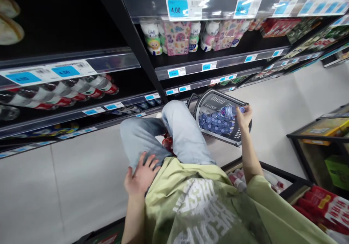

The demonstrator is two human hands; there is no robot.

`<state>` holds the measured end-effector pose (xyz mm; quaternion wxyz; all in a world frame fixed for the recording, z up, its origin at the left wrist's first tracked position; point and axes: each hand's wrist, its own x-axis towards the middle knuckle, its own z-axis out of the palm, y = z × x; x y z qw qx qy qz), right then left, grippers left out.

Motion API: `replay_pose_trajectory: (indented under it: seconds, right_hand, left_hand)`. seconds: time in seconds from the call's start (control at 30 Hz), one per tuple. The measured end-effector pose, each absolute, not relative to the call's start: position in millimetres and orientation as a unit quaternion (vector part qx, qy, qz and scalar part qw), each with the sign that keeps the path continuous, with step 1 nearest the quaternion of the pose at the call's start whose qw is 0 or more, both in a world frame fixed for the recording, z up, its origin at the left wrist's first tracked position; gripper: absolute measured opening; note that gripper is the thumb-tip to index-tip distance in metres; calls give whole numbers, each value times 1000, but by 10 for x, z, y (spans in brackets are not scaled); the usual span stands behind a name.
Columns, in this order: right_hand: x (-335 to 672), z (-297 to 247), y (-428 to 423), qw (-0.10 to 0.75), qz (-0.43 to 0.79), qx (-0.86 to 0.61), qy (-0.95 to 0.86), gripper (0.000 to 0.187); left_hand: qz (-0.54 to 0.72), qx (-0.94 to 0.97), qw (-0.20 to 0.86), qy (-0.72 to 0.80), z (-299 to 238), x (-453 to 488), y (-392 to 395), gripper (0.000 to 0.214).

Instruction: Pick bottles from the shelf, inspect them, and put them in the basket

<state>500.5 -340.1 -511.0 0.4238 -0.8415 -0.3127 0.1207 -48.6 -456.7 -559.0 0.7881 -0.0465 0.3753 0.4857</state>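
My right hand (244, 115) is closed round the cap end of a clear plastic water bottle (228, 111) with a bluish cap. The bottle lies tilted over the inside of a grey shopping basket (201, 104), which stands on the floor to the right of my knees. Several similar bottles (216, 123) with blue caps lie in the basket below it. My left hand (141, 175) rests on my left thigh, fingers spread, holding nothing.
Shelves with price tags (176, 72) run along the front. Dark drink bottles with red and white labels (62, 91) lie at left; small white bottles (152, 36) stand higher up. Low display racks (297, 136) with boxes and red packs (324, 206) stand behind and to the right.
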Motion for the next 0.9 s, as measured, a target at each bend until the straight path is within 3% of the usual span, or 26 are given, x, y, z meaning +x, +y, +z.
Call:
replay_pose_trajectory:
  seconds: [0.2, 0.43, 0.63, 0.9]
  right_hand:
    - [5208, -5860, -3199, 350, 143, -889, -259, 30]
    - [5287, -6439, -2862, 260, 183, -894, -315, 26]
    - [5261, -6866, -2687, 172, 239, -893, -340, 30]
    - [5131, -7395, -2642, 136, 265, -893, -337, 13]
  left_hand:
    - [498, -107, 792, 337, -5811, -793, -4690, 73]
    - [447, -91, 818, 350, -5798, -741, -4646, 81]
    - [408, -87, 839, 349, -5727, -668, -4527, 86]
    - [376, -128, 827, 397, -5733, -820, -4564, 99]
